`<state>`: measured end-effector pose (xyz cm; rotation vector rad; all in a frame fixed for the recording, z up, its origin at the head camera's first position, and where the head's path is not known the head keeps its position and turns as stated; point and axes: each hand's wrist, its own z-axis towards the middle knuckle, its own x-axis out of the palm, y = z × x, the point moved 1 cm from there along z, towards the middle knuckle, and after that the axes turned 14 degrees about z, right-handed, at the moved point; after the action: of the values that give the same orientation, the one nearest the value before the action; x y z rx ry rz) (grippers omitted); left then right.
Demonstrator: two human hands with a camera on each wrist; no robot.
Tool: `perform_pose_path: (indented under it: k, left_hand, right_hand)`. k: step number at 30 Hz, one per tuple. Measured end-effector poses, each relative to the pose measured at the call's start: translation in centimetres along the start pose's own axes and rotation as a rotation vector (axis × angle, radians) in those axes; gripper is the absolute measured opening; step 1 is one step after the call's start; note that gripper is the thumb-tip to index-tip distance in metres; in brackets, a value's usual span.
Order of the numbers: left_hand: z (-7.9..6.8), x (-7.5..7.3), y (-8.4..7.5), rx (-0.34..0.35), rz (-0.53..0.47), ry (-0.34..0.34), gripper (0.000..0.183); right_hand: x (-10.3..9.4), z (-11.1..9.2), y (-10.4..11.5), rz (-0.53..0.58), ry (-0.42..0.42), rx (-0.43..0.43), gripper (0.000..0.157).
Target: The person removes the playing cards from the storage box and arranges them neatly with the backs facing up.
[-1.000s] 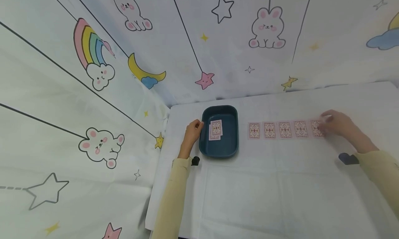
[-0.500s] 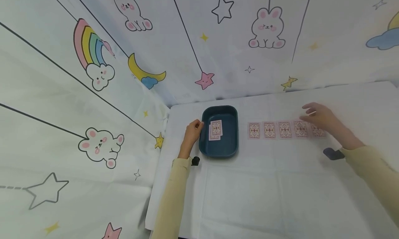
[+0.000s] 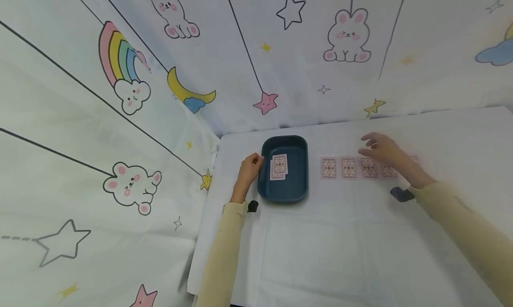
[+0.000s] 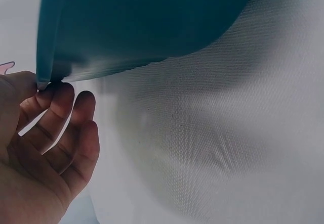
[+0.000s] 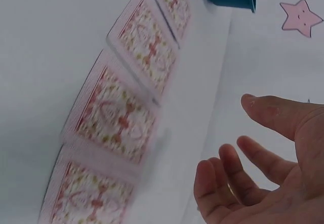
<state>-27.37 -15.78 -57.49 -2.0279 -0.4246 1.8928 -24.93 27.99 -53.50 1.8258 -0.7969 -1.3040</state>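
Note:
In the head view my left hand (image 3: 250, 170) is at the left side of a dark teal tray (image 3: 294, 189). The left wrist view shows its thumb and forefinger pinching the tray's rim (image 4: 44, 77), other fingers curled loosely below. Two playing cards (image 3: 280, 163), backs up, overlap inside the tray. My right hand (image 3: 386, 153) hovers over a row of several face-down playing cards (image 3: 329, 168) with red-patterned backs, hiding parts of those at the right end. In the right wrist view this hand (image 5: 268, 168) has its thumb apart from relaxed fingers and holds nothing; the cards (image 5: 119, 113) lie beside it.
A white cloth (image 3: 312, 253) covers the table. Behind and to the left hangs a white curtain (image 3: 224, 31) printed with rabbits, stars and a rainbow. Dark wrist cameras show below both hands, the right one (image 3: 401, 194) just above the cloth.
My right hand has moved left along the row, from the rightmost card to above the middle ones. The left hand stays at the tray, and the cards lie as before. The head view has shifted slightly.

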Motion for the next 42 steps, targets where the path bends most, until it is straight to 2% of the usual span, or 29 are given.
perform_pose_path:
  k: [14, 27, 30, 35, 42]
  left_hand:
    - [0.0, 0.0, 0.0, -0.006, 0.009, 0.000, 0.027]
    - [0.2, 0.1, 0.1, -0.012, -0.002, 0.005, 0.028]
    - [0.2, 0.0, 0.1, -0.006, -0.005, 0.008, 0.028]
    - [0.1, -0.3, 0.1, -0.008, -0.007, 0.006, 0.027]
    - [0.2, -0.3, 0.2, 0.003, -0.018, 0.021, 0.027]
  right_hand:
    - [6.0, 4.1, 6.1, -0.017, 0.033, -0.102, 0.051]
    - [13.1, 7.3, 11.6, -0.112, 0.076, -0.196, 0.053]
    - [15.0, 8.1, 12.5, -0.159, 0.108, -0.178, 0.054]
    - [17.9, 9.2, 13.7, -0.250, 0.182, -0.099, 0.062]
    - [20.2, 10.1, 14.5, -0.380, 0.280, 0.027, 0.075]
